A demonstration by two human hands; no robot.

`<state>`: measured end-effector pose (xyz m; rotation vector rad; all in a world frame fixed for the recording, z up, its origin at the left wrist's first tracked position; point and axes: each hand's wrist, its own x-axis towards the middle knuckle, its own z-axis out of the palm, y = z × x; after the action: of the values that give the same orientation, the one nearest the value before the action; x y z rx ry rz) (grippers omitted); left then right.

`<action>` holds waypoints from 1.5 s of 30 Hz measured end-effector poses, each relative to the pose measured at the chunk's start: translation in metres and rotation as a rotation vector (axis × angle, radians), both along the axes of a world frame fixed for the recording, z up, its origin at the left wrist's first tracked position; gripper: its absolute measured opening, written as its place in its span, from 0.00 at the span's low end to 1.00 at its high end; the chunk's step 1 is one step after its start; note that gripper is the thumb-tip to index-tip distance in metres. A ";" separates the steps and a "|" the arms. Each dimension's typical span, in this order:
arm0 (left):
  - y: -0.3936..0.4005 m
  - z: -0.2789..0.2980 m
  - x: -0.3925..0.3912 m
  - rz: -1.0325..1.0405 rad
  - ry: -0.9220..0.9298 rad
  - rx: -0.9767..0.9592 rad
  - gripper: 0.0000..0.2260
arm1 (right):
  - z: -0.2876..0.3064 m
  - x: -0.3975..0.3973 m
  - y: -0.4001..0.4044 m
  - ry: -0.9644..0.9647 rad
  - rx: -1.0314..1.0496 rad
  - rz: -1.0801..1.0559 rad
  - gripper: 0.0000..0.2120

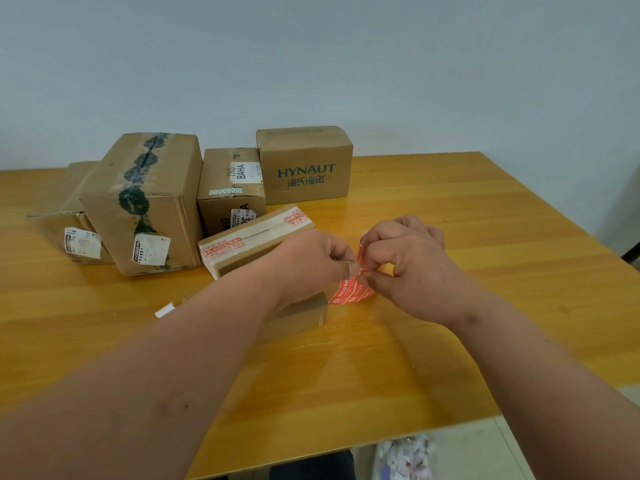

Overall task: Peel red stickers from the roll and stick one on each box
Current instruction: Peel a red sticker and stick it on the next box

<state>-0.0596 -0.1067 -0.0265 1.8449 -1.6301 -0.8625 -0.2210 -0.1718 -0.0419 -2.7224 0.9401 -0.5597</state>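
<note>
Head view: left hand (313, 261) and right hand (401, 261) meet fingertip to fingertip above the yellow wooden table (450, 209). Both pinch the red printed sticker strip (353, 292), forearms angled inward.

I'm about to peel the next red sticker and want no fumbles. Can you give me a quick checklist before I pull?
1. Both hands on the sticker strip: ok, left hand and right hand pinch it together.
2. Sticker already lifted from its backing: cannot tell, fingers cover the edge.
3. A box within reach: ok, a small box lies under the left wrist.
4. That box's top free for a sticker: cannot tell, the arm hides it.
5. Bare table nearby: ok.
</note>
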 end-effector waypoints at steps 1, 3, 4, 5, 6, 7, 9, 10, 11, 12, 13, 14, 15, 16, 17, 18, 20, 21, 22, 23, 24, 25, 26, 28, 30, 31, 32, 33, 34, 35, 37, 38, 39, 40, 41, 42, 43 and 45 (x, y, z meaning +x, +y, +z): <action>-0.001 0.000 0.001 0.003 0.006 0.002 0.07 | 0.000 0.000 0.000 -0.002 -0.006 0.005 0.09; -0.001 0.000 0.002 0.011 0.022 0.007 0.07 | 0.001 0.001 -0.001 -0.006 -0.019 0.013 0.08; -0.001 0.000 0.002 0.014 0.030 0.009 0.07 | 0.001 0.001 -0.002 -0.006 -0.027 0.018 0.08; -0.002 -0.001 0.003 0.016 0.038 0.011 0.06 | 0.001 0.001 -0.002 -0.004 -0.031 0.023 0.07; -0.002 -0.001 0.003 0.017 0.043 0.013 0.06 | 0.001 0.001 -0.002 0.001 -0.033 0.027 0.07; -0.002 -0.001 0.003 0.018 0.044 0.014 0.06 | 0.001 0.001 -0.003 0.007 -0.034 0.031 0.07; -0.003 -0.001 0.002 0.019 0.031 0.010 0.06 | 0.000 0.001 -0.003 0.006 -0.036 0.039 0.08; -0.003 -0.001 0.001 0.019 0.022 0.005 0.07 | 0.000 0.001 -0.004 -0.001 -0.030 0.039 0.08; -0.003 -0.002 0.001 0.019 0.015 -0.003 0.07 | 0.001 0.001 -0.004 -0.009 -0.019 0.038 0.08; -0.003 -0.002 0.000 0.017 0.009 -0.011 0.07 | 0.001 0.001 -0.004 -0.016 -0.002 0.035 0.09; -0.003 -0.001 0.000 0.013 0.001 -0.020 0.07 | 0.002 0.001 -0.004 -0.025 0.018 0.035 0.10; -0.003 -0.001 0.000 0.008 -0.008 -0.028 0.07 | 0.003 0.001 -0.004 -0.035 0.038 0.035 0.12; -0.003 -0.001 0.000 0.007 -0.014 -0.035 0.07 | 0.003 0.001 -0.005 -0.043 0.058 0.035 0.13; -0.003 0.000 0.000 0.007 -0.016 -0.040 0.08 | 0.004 0.001 -0.005 -0.051 0.075 0.036 0.14; -0.003 0.000 0.000 0.008 -0.012 -0.042 0.08 | 0.004 0.001 -0.005 -0.057 0.090 0.037 0.15; -0.004 0.000 0.000 0.008 -0.001 -0.042 0.07 | 0.004 0.000 -0.006 -0.068 0.105 0.039 0.14; -0.004 0.000 0.000 0.008 0.033 -0.039 0.07 | 0.003 0.000 -0.008 -0.088 0.136 0.040 0.11; -0.005 -0.001 0.000 0.011 0.049 -0.033 0.07 | 0.003 0.000 -0.008 -0.093 0.143 0.042 0.10; -0.005 -0.001 0.000 0.014 0.067 -0.026 0.07 | 0.003 0.000 -0.008 -0.096 0.143 0.045 0.10; -0.005 -0.001 0.000 0.019 0.089 -0.020 0.07 | 0.002 0.000 -0.008 -0.097 0.139 0.048 0.10; -0.006 -0.002 0.000 0.024 0.113 -0.014 0.07 | 0.001 -0.001 -0.009 -0.097 0.132 0.050 0.10; -0.006 -0.003 0.000 0.031 0.136 -0.008 0.07 | 0.001 -0.001 -0.009 -0.101 0.128 0.051 0.10; -0.006 -0.003 0.001 0.039 0.161 -0.002 0.07 | 0.001 -0.001 -0.009 -0.111 0.126 0.051 0.10; -0.006 -0.004 0.002 0.047 0.215 0.007 0.07 | 0.000 -0.001 -0.008 -0.130 0.125 0.047 0.10; -0.005 -0.003 0.003 0.044 0.222 0.013 0.08 | 0.000 -0.001 -0.008 -0.125 0.118 0.036 0.09; -0.005 -0.002 0.003 0.043 0.196 0.019 0.08 | 0.001 -0.002 -0.007 -0.116 0.117 0.027 0.09; -0.005 -0.001 0.003 0.045 0.163 0.024 0.07 | 0.003 -0.002 -0.007 -0.102 0.120 0.016 0.08; -0.005 0.000 0.003 0.049 0.135 0.026 0.07 | 0.005 -0.002 -0.007 -0.078 0.124 0.001 0.07; -0.005 0.001 0.003 0.056 0.122 0.023 0.07 | 0.007 -0.001 -0.007 -0.047 0.129 -0.018 0.08; -0.006 0.001 0.004 0.065 0.129 0.015 0.07 | 0.009 0.000 -0.007 -0.018 0.133 -0.040 0.09; -0.006 0.003 0.005 0.080 0.161 -0.002 0.07 | 0.011 0.002 -0.009 0.014 0.132 -0.078 0.11; -0.006 0.004 0.005 0.083 0.167 -0.007 0.07 | 0.011 0.003 -0.009 0.020 0.129 -0.089 0.11; -0.006 0.005 0.005 0.083 0.165 -0.012 0.07 | 0.010 0.004 -0.010 0.023 0.124 -0.094 0.11; -0.007 0.005 0.005 0.082 0.157 -0.016 0.07 | 0.010 0.004 -0.010 0.027 0.121 -0.097 0.11; -0.007 0.006 0.005 0.080 0.147 -0.018 0.07 | 0.010 0.004 -0.011 0.030 0.117 -0.099 0.12; -0.007 0.006 0.005 0.077 0.139 -0.020 0.07 | 0.010 0.004 -0.011 0.035 0.116 -0.101 0.14; -0.006 0.006 0.005 0.075 0.132 -0.022 0.07 | 0.011 0.004 -0.012 0.040 0.115 -0.102 0.14; -0.005 0.005 0.006 0.080 0.124 -0.027 0.08 | 0.011 0.004 -0.014 0.057 0.102 -0.094 0.09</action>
<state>-0.0537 -0.1122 -0.0214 1.7880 -1.4756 -0.8976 -0.2173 -0.1853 -0.0308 -2.6276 1.0841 -0.4391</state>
